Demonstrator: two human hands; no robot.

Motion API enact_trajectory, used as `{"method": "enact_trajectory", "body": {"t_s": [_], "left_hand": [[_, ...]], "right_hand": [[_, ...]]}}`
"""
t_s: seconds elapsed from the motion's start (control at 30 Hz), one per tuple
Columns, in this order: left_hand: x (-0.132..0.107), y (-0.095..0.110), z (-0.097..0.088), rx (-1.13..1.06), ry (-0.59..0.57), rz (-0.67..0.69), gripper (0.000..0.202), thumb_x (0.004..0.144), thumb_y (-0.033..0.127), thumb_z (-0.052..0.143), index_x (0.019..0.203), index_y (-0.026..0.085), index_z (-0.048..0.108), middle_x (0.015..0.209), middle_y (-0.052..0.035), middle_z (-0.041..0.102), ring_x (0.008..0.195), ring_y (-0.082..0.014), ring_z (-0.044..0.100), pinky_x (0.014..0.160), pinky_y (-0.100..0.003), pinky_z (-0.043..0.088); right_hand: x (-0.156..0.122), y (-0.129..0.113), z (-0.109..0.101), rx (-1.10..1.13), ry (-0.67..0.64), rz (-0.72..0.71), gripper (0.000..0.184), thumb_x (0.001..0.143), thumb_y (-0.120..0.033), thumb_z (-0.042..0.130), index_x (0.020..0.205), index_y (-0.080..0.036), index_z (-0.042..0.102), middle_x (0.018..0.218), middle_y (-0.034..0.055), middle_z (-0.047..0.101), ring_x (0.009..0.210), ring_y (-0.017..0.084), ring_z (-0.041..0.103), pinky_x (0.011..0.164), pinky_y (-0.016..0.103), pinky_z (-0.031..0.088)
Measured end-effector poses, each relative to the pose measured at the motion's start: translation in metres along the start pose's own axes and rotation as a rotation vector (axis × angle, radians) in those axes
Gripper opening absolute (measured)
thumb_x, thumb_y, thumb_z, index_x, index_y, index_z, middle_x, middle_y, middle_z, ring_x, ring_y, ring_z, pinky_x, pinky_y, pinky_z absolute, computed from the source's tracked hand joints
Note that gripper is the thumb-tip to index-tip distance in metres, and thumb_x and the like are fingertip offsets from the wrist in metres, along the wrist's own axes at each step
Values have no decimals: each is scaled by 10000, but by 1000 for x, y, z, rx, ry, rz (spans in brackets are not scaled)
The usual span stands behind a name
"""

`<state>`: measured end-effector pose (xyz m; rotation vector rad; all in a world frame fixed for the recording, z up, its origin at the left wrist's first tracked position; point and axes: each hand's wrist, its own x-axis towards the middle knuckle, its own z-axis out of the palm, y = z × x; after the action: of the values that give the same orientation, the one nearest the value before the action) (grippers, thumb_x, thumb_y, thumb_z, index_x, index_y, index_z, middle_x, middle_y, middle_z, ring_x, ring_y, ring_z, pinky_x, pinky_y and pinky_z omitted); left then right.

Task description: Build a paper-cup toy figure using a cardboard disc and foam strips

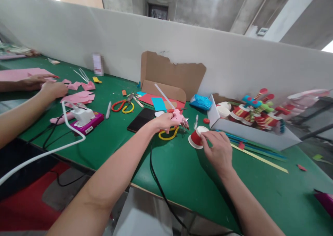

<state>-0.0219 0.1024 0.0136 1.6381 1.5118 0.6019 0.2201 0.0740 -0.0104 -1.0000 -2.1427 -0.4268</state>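
Note:
My left hand (163, 121) is closed around a pink glue gun (179, 118), whose white glue stick points up and left and whose nozzle points right toward a red paper cup. My right hand (218, 148) grips that red paper cup (197, 137), which lies on its side on the green table (182, 170) with its white rim facing left. The gun's black cord (158, 180) runs off the table's near edge. Yellow-handled scissors (168, 135) lie just under the gun.
A white box (249, 132) of finished red cup crafts stands at right, with torn cardboard (169, 76) behind. Orange-and-yellow scissors (123, 106), coloured paper and a black pad (142, 119) lie nearby. At left, another person's hands (49, 86) rest by pink paper and a second glue gun (83, 115).

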Motion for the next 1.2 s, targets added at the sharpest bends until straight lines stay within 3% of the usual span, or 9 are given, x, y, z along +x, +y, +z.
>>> {"method": "enact_trajectory", "body": {"t_s": [0.17,0.37,0.53,1.2], "left_hand": [[0,-3,3,-125,-72,52,194,814,301,526,887,124,554,723,-29,654,382,-58,484,383,-185,352],[0,-3,6,-69,-73,1,191,832,309,529,730,148,531,399,33,484,366,-88,469,380,-170,321],[-1,-2,5,-91,-128,-2,233,838,293,513,677,134,567,378,23,473,348,-86,445,382,-179,319],[-4,-4,5,-137,-151,-57,305,870,343,514,634,150,526,330,22,438,320,-74,383,372,-177,248]], "right_hand": [[0,-1,0,-18,-1,5,173,889,-263,535,872,-171,680,883,59,714,811,185,578,763,324,411],[-1,0,1,-13,-6,12,169,886,-264,539,879,-172,681,877,55,713,814,183,578,757,322,403],[0,-1,0,-4,-2,10,178,894,-269,521,874,-190,679,879,51,713,818,190,588,754,328,401],[0,0,1,-13,1,11,176,895,-275,523,868,-190,676,875,49,713,797,188,582,755,326,405]]}}
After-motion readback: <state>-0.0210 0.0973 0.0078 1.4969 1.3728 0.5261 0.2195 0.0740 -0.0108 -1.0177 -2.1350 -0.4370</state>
